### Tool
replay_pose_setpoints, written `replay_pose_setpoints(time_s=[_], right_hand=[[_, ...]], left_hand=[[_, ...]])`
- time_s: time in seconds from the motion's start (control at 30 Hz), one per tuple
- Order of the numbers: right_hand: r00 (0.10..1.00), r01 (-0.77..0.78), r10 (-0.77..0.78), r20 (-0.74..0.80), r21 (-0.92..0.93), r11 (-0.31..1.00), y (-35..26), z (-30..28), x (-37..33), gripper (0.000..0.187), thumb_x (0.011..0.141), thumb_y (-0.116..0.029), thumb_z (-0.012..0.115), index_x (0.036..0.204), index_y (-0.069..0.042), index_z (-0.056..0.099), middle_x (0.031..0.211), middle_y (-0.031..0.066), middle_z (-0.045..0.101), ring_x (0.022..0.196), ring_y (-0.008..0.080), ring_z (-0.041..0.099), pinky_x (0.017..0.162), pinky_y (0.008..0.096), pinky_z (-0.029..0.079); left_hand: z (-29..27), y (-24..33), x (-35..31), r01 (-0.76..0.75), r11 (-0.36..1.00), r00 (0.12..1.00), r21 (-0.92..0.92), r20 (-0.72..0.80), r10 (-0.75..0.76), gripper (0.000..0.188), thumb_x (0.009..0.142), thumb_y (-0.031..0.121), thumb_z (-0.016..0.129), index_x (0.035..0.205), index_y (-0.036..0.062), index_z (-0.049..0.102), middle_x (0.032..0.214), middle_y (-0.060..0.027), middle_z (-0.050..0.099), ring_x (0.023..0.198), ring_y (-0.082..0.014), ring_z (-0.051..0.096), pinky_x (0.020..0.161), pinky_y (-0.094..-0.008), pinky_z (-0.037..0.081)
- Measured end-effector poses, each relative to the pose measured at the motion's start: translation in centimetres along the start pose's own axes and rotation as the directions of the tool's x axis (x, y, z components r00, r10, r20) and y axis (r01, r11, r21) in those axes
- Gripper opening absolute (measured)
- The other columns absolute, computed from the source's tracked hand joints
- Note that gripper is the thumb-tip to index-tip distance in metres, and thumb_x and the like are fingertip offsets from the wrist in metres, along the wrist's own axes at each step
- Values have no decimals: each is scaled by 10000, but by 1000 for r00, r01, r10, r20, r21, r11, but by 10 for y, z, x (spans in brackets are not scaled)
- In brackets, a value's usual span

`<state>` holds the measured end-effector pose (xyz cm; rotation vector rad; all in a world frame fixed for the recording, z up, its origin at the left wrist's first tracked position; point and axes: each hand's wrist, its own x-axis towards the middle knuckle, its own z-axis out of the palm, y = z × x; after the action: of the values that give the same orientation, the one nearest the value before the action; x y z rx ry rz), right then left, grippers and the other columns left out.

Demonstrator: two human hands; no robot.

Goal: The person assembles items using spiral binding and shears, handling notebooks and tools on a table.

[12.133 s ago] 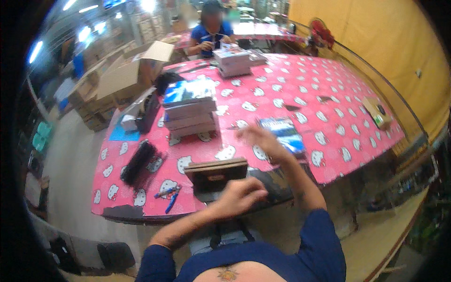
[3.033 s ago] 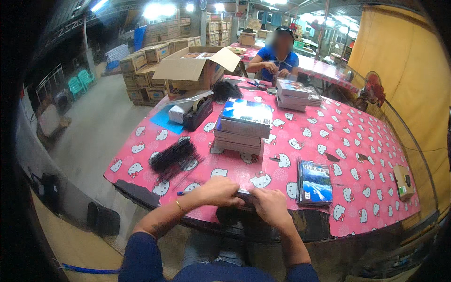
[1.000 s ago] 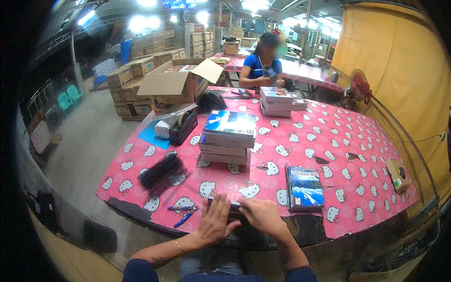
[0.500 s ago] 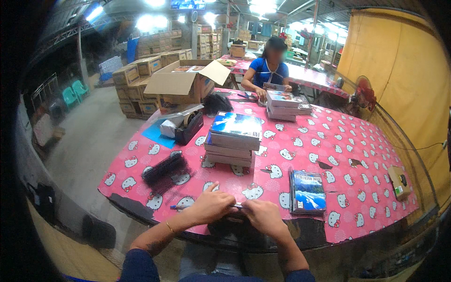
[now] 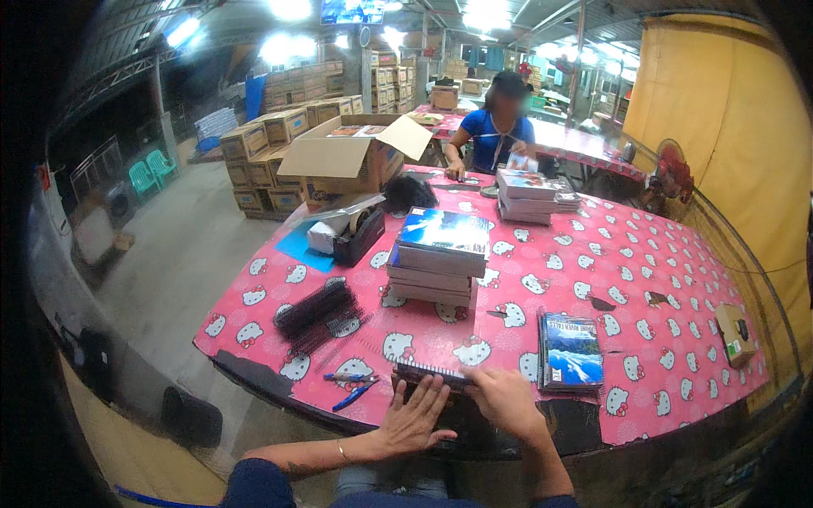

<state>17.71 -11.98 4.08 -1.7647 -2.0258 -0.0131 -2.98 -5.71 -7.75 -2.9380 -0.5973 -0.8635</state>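
Observation:
Near the table's front edge lies a dark booklet (image 5: 408,373) with a row of holes or coil loops along its far edge. My left hand (image 5: 417,416) is pressed flat on it, fingers stretched out. Closed at the right end of that edge, my right hand (image 5: 506,402) grips the booklet between thumb and fingers. A thin dark coil seems to run along the edge, though it is hard to make out. Blue-handled pliers (image 5: 356,393) rest left of my left hand. Beyond them is a heap of black spiral coils (image 5: 318,317).
A tall stack of booklets (image 5: 436,262) stands mid-table, a smaller pile (image 5: 572,354) to the right. Behind are a black tape dispenser (image 5: 360,237) and an open carton (image 5: 339,161). Across the pink-covered table (image 5: 576,254) a co-worker (image 5: 495,131) handles booklets. A small box (image 5: 735,336) sits far right.
My left hand has gone from pinching at the booklet's edge to lying flat on it. The right hand has shifted right along the edge. The pliers now show fully.

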Motion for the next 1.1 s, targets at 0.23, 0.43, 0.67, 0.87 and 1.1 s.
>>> replay_pose_setpoints(time_s=[0.23,0.43,0.67,0.87,1.1], right_hand=[[1000,-17,16,15,66,998,13,3,2,222,893,-239,657,1082,-127,686,883,129,703,828,348,681,714,472,516],[997,-62,58,54,65,996,19,6,0,293,876,-238,687,1144,-132,634,861,120,714,789,358,686,668,475,521],[994,-96,93,51,55,994,16,4,-5,496,856,-241,728,1286,-129,507,928,164,694,840,380,675,730,481,511],[961,-69,253,-113,787,613,32,11,-34,657,785,-89,821,1336,-56,465,1177,171,647,1100,269,636,934,392,503],[887,-65,454,-87,949,308,46,84,-43,186,849,18,751,1021,14,680,977,69,725,903,127,665,832,283,534]], left_hand=[[1,-4,23,-26,994,1000,102,6,25,970,931,688,411,1534,-40,194,1637,-240,68,1531,-382,5,1173,-625,-61],[-24,-14,77,51,979,998,199,12,-55,921,935,649,454,1517,-44,284,1608,-247,205,1524,-367,107,1192,-589,18],[-32,-12,97,87,962,994,260,40,-101,924,930,659,456,1496,-60,326,1590,-263,240,1519,-366,135,1195,-579,68],[-25,20,31,-64,993,994,-94,-91,55,790,941,554,540,1432,-53,418,1499,-241,400,1438,-357,334,1197,-554,98],[-77,-17,124,-11,992,896,-125,439,65,612,931,437,578,1348,-6,513,1373,-199,525,1338,-323,455,1152,-591,226]])
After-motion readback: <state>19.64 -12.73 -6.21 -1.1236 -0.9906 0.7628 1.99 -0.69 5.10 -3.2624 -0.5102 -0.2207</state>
